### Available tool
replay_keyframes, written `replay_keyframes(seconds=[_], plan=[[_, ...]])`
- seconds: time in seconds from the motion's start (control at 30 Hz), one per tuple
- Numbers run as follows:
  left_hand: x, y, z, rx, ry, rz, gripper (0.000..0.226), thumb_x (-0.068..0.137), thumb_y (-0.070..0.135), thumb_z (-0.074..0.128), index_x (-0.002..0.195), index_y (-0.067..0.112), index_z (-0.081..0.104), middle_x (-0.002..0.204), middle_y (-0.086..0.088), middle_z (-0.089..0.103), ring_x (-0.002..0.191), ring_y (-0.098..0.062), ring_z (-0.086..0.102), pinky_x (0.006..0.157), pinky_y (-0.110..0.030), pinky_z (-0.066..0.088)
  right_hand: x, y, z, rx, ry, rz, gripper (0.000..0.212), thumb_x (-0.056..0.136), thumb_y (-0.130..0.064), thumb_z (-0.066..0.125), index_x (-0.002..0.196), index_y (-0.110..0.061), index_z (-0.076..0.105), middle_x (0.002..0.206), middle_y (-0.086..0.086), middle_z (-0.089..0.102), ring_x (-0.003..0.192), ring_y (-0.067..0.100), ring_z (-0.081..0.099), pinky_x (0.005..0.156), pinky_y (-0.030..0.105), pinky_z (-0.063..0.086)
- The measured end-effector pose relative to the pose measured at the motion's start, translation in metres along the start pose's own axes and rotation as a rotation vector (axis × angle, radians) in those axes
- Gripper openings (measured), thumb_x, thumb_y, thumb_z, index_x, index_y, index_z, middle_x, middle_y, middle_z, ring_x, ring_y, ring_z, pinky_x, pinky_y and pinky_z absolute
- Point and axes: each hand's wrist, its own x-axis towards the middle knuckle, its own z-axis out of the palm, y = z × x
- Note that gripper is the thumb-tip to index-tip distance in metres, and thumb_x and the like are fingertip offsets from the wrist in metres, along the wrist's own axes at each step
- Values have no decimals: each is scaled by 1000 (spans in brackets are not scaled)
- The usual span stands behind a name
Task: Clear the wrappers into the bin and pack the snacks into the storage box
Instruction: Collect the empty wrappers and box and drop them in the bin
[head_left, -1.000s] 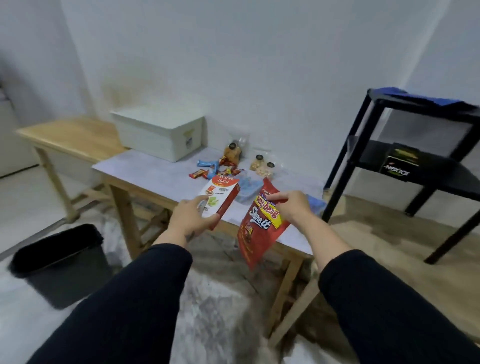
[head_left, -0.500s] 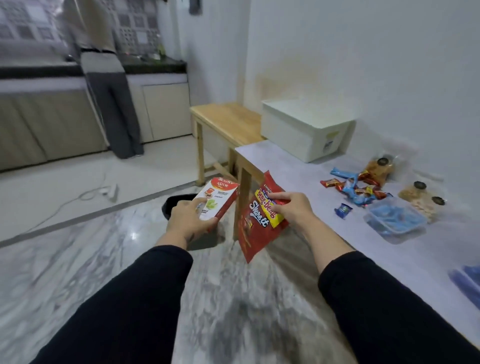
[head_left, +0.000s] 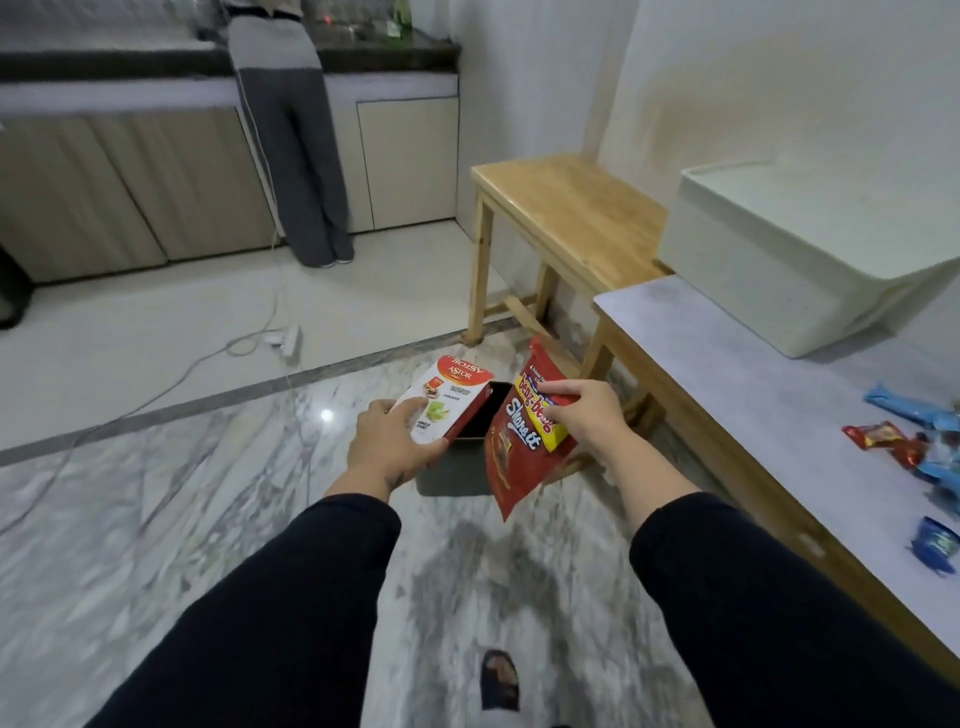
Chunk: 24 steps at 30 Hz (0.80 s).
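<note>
Dark rectangular plastic bin (head_left: 470, 415) on marble floor, directly below both hands, mostly hidden. Red foil snack pouch (head_left: 519, 447) pinched at top by right hand (head_left: 584, 415), hanging long axis down w/ slight tilt. Red-and-white cardboard wafer box (head_left: 452, 402) gripped by left hand (head_left: 395, 441), tilted, top away. White lidded storage box (head_left: 800, 249) on tabletop (head_left: 753, 415) at right.

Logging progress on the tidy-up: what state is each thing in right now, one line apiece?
Left hand: gripping the Astor box, held tilted above the bin.
Right hand: pinching the red snack bag by its top, bag hanging down.
Bin: on the floor, open, mostly hidden behind both items.
Storage box: on the table, lid on.
Loose snacks: on the table, unpacked.
</note>
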Motion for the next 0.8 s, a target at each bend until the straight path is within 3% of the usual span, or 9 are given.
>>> replay_keyframes(seconds=[0.17,0.27,0.43,0.57,0.8], plan=[[90,-11,8,0,-37,-61,72,73,50,69,139,37,43,137,-3,38,129,-22,33,102,-39,42,101,-9,24,-17,-29,19,36,84,-1,68,115,-20,70,119,5,62,77,7,61,51,10,47],[146,-12,14,5,-74,-109,72,74,50,69,139,36,42,137,-2,39,129,-22,34,101,-38,41,165,-7,40,0,-39,66,35,83,-1,69,112,-21,71,123,8,63,89,18,66,64,22,55],[239,-23,41,3,-127,-178,71,75,50,67,139,35,42,139,-3,38,130,-22,33,102,-37,38,265,12,73,-10,6,161,37,84,-3,68,115,-23,69,124,6,63,92,21,67,77,35,59],[304,-47,84,27,-227,-222,73,75,54,64,141,34,40,139,-6,38,131,-24,34,104,-37,39,328,51,105,-72,4,216,46,82,-2,69,123,-21,64,128,4,61,109,21,62,94,39,53],[394,-110,191,207,-380,-252,70,77,64,56,139,34,42,138,-6,41,131,-28,35,101,-42,41,408,154,172,-104,29,301,47,80,-2,67,125,-16,62,125,5,62,113,21,60,100,37,48]])
